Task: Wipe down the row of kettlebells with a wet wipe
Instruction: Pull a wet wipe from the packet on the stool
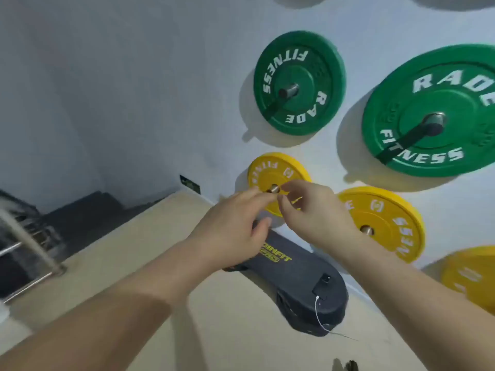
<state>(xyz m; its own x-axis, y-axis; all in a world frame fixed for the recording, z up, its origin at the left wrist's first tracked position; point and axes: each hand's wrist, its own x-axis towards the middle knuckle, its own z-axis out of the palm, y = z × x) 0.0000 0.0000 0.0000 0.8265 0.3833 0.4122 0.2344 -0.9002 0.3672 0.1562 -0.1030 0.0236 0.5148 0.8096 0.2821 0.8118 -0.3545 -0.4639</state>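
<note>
Both arms are raised in front of a white wall [120,76]. The left hand [230,231] and right hand [316,215] meet fingertip to fingertip, just in front of the hub of a small yellow weight plate [267,170]. The left fingers [251,196] lie mostly straight, with the thumb apart below and nothing seen between them. The right fingers [292,187] are curled with the tips drawn together, possibly a pinch. The picture is smeared there, so I cannot tell if anything is held. No wet wipe can be made out, and no kettlebells are in view, so the row must lie outside this frame. Also hung on pegs are a second yellow plate [385,218], a small green plate [297,81] and a large green plate [434,111]. On the beige floor [128,250] a dark oblong device with yellow lettering [294,277] lies against the wall, with a thin white cable [320,314] at its end. Handling, as a judgement: a wipe would be light, limp and damp, apt to cling and tear at a corner. It is best pinched by an edge to open it, then bunched under flat fingers. Kettlebells are heavy, rigid and unlikely to shift, so wipe them where they stand. Steady each by the handle and run the wipe over the handle first, then the bell.
</note>
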